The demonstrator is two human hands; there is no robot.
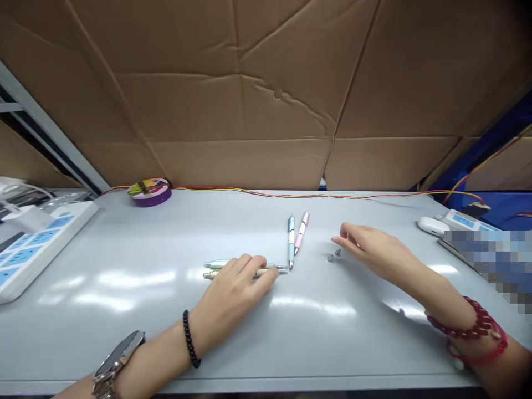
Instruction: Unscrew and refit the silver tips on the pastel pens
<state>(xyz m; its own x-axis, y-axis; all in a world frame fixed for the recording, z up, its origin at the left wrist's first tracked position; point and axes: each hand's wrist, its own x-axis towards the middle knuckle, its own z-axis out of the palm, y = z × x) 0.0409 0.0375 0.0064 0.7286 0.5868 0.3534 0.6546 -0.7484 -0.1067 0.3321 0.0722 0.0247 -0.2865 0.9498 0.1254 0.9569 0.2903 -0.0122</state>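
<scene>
My left hand lies palm down on the pale grey table, fingers stretched over two pale green pens that lie side by side. A blue pen and a pink pen lie just right of its fingertips, tips toward me. My right hand rests on its side further right, fingers loosely extended and holding nothing. Two small grey caps sit on the table just below its fingertips.
A white and blue power strip lies at the left edge. A purple tape roll stands at the back left. A red and yellow cable runs along the cardboard wall. White devices sit at the right.
</scene>
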